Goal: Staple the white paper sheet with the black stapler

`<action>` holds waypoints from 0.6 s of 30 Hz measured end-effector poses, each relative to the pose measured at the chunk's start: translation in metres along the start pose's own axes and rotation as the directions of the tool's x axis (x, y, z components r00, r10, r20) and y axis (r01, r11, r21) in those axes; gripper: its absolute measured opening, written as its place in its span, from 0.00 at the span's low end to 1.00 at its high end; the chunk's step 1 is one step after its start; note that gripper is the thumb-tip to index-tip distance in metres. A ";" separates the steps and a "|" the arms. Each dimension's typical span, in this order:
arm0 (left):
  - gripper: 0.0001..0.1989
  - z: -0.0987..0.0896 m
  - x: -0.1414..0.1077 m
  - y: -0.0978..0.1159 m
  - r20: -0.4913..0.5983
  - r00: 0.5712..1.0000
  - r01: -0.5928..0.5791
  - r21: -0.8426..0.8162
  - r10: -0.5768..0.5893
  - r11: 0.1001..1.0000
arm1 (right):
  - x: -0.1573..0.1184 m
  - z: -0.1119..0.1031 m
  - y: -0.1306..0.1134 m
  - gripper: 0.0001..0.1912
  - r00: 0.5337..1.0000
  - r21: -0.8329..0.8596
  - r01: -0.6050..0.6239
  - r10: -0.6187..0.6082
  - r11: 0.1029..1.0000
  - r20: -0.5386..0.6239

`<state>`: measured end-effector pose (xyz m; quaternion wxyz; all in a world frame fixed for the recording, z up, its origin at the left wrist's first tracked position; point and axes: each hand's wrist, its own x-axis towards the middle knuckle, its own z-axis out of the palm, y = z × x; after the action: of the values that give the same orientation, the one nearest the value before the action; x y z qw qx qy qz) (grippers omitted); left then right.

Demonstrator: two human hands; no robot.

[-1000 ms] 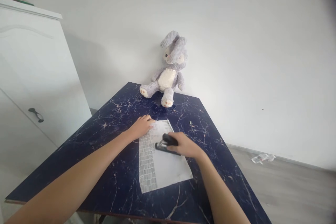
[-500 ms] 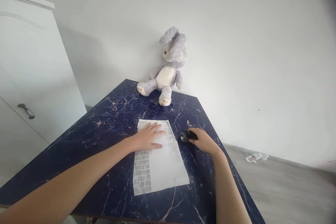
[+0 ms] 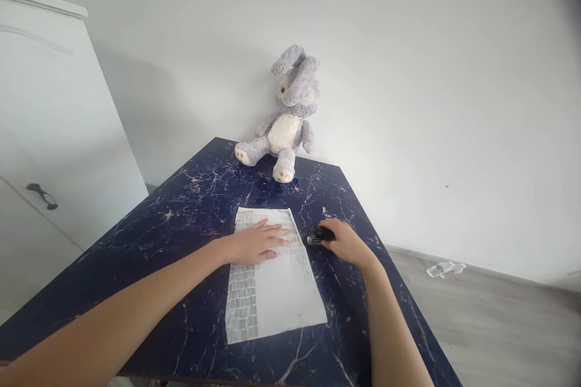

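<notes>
A white paper sheet (image 3: 281, 296) with printed grey markings lies on the dark blue marbled table (image 3: 181, 217). My left hand (image 3: 261, 243) rests flat on its upper part, fingers spread and pointing right. To the right of the sheet, my right hand (image 3: 340, 239) is closed around a small black object (image 3: 321, 234), which looks like a stapler and touches or nearly touches the sheet's right edge. Just beyond that hand is a tiny light-coloured piece (image 3: 324, 210) on the table.
A grey plush rabbit (image 3: 285, 133) sits at the table's far end against the wall. At the left stands a white cabinet (image 3: 59, 103) with a dark handle. A clear plastic item (image 3: 445, 269) lies on the floor to the right.
My left hand has shifted slightly down on the sheet, its fingers now pointing more to the right. My right hand and the black object have moved a little left, towards the sheet.
</notes>
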<state>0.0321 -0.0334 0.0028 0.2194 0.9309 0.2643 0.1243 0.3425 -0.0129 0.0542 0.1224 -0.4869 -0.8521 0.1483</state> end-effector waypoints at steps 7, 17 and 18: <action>0.24 -0.002 0.000 0.003 0.070 0.997 -0.012 0.030 0.010 0.999 | -0.001 -0.001 -0.005 0.13 0.997 -0.015 0.024 -0.023 1.000 0.077; 0.42 0.008 0.003 0.004 0.063 0.998 -0.037 0.096 0.031 0.995 | 0.000 0.002 -0.023 0.08 0.979 0.090 0.112 -0.125 0.990 0.161; 0.45 0.010 0.004 0.004 0.074 0.997 -0.043 0.090 0.037 0.995 | -0.001 0.001 -0.023 0.09 0.977 0.100 0.123 -0.138 0.987 0.163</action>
<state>0.0402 -0.0376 -0.0033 0.1833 0.9490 0.2429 0.0825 0.3244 -0.0249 0.0617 0.0806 -0.4095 -0.8819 0.2190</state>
